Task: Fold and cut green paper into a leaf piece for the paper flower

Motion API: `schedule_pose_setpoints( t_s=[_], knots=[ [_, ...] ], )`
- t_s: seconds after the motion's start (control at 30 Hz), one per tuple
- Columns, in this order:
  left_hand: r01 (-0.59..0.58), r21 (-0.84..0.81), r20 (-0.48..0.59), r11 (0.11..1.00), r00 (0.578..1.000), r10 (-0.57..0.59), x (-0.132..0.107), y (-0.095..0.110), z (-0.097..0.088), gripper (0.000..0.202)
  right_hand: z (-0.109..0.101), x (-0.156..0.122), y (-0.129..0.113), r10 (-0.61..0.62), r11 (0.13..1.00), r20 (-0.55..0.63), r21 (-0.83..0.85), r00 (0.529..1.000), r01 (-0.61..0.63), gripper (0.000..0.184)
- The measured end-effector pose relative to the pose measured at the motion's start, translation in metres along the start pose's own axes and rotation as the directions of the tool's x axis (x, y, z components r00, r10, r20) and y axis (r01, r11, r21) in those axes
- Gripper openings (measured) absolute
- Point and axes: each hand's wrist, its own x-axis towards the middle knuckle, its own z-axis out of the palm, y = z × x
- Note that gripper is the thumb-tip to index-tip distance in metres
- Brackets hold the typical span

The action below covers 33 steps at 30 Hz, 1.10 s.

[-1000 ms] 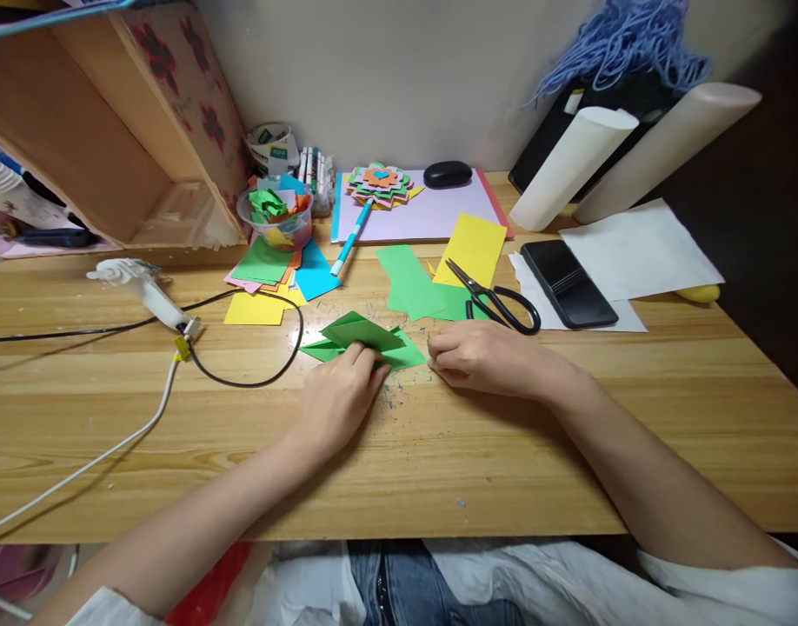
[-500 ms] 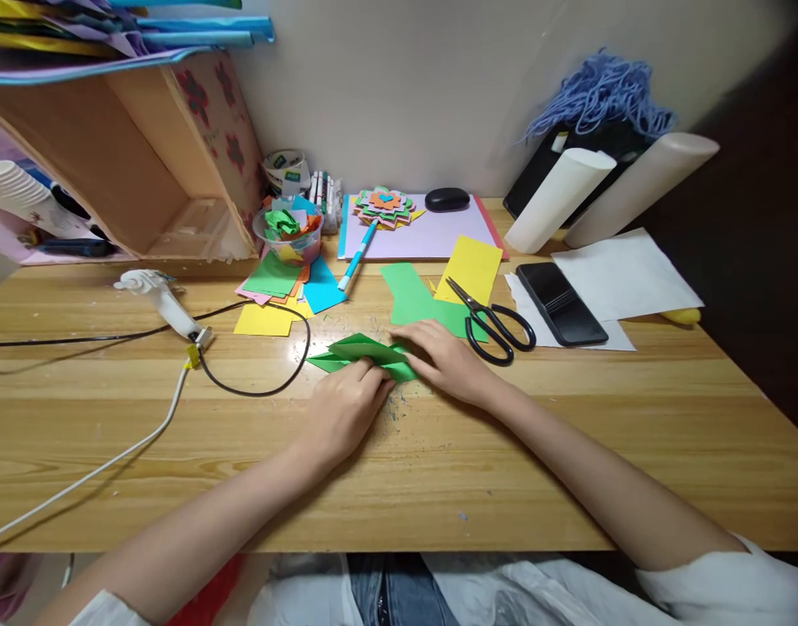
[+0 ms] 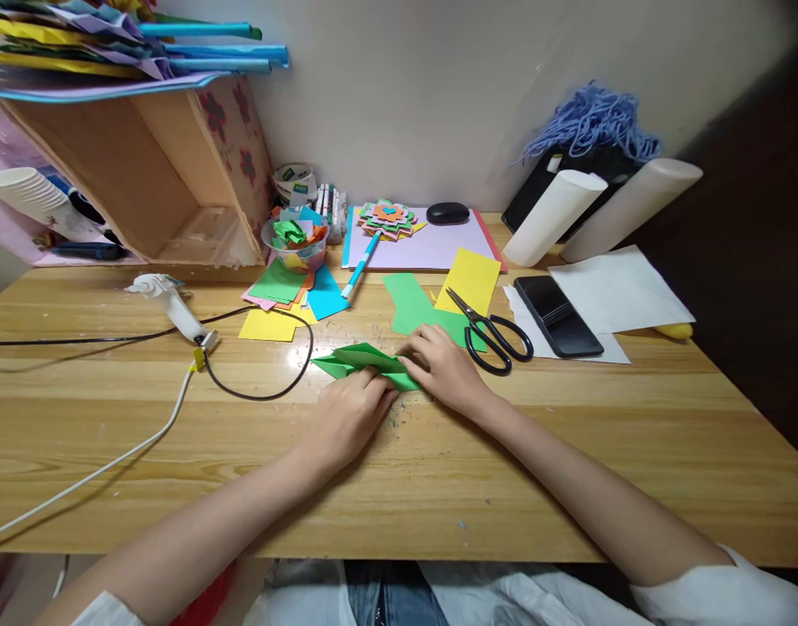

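Note:
A folded piece of green paper lies on the wooden table between my hands, one flap raised above the layers under it. My left hand is closed at the paper's near edge, its fingertips tucked in by the fold and partly hidden. On the right end of the paper, my right hand has bent fingers, with the thumb and forefinger gripping the edge. Just beyond the right hand are green paper scraps and black-handled scissors, their blades pointing away to the left.
Behind lie a yellow sheet, a layered paper flower with a blue stem and a tub of scraps. A phone rests on white paper at right. Cables loop at left beside a white device.
The camera view has tilted slightly, so everything sits lower in the picture. My right hand's fingers have curled in more on the green paper's right end. My left hand keeps its place.

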Motion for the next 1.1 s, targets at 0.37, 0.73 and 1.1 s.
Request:
schedule_pose_setpoints(
  t_s=[0.37, 0.73, 1.1],
  knots=[
    [0.001, -0.034, -0.030, 0.999, 1.000, -0.002, -0.003, 0.002, -0.003, 0.030, -0.004, -0.002, -0.002, 0.057, 0.991, -0.099, 0.124, 0.993, -0.045, 0.008],
    [0.328, -0.541, 0.133, 0.774, 0.943, -0.307, 0.005, -0.002, -0.005, 0.045, -0.005, -0.007, -0.003, 0.432, 0.581, 0.035, 0.753, 0.901, -0.308, 0.022],
    [0.356, -0.768, 0.174, 0.532, 0.916, -0.362, 0.012, -0.013, -0.007, 0.027, -0.011, -0.019, -0.022, 0.047, 0.723, 0.062, 0.686, 0.997, -0.077, 0.020]
  ],
)
